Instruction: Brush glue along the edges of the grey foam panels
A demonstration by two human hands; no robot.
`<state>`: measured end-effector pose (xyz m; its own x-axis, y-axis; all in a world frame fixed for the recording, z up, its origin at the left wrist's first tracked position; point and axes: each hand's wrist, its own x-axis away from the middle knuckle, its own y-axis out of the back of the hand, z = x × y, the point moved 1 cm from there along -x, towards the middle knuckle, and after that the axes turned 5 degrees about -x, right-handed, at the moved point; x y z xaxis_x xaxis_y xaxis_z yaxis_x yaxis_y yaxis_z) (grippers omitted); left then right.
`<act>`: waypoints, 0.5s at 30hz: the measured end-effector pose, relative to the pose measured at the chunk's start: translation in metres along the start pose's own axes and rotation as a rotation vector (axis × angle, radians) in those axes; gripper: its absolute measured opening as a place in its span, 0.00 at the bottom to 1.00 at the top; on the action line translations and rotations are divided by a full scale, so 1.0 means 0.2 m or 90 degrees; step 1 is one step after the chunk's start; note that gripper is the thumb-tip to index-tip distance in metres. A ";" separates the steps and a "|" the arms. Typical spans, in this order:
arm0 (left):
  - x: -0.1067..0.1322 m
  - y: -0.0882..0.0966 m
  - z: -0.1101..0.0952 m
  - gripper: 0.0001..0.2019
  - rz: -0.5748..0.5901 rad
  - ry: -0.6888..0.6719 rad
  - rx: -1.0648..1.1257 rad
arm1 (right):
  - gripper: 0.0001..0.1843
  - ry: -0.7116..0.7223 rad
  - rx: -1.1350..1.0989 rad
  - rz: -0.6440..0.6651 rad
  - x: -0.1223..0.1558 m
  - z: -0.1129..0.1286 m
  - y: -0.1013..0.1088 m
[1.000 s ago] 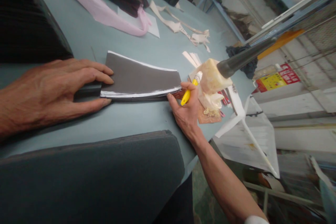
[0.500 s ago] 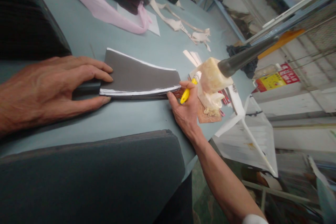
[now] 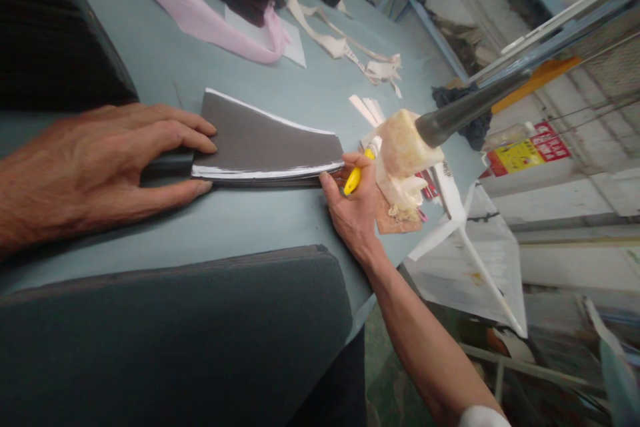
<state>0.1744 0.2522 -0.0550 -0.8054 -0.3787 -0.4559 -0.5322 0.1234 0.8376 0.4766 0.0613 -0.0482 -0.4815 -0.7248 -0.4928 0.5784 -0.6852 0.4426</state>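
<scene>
A stack of dark grey curved pieces with white edges (image 3: 265, 143) lies on the grey-blue table (image 3: 240, 227). My left hand (image 3: 105, 163) rests flat at the stack's left end, fingers stretched out and pressing on it. At the right end, my right hand (image 3: 353, 203) is closed around a yellow marker (image 3: 353, 179), its fingertips touching the stack's corner.
A thick dark grey fabric pile (image 3: 170, 340) fills the near edge. A black fabric stack (image 3: 50, 33) sits at the far left. Pink cloth (image 3: 200, 10) and beige strips (image 3: 345, 47) lie further back. A waxy lump on a dark rod (image 3: 407, 147) stands right of my right hand.
Almost nothing has moved. Both hands stay at the two ends of the stack; the view has shifted slightly.
</scene>
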 end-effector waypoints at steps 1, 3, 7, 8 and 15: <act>0.00 0.00 0.00 0.28 -0.002 -0.003 0.001 | 0.20 0.003 0.000 -0.004 0.00 0.00 0.00; 0.00 0.00 0.00 0.28 -0.005 -0.004 0.008 | 0.19 0.004 0.003 -0.005 0.00 0.01 0.00; 0.00 0.00 0.00 0.27 -0.010 0.002 0.017 | 0.19 0.002 0.010 -0.002 -0.01 0.01 0.00; 0.00 -0.01 0.01 0.27 -0.007 -0.001 0.019 | 0.19 0.002 0.009 -0.004 -0.01 0.02 0.00; -0.01 0.00 -0.01 0.28 -0.008 -0.001 0.005 | 0.17 -0.009 0.010 -0.001 -0.01 0.02 0.00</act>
<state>0.1754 0.2513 -0.0538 -0.7992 -0.3788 -0.4667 -0.5442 0.1262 0.8294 0.4746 0.0620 -0.0433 -0.4914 -0.7244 -0.4835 0.5674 -0.6874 0.4533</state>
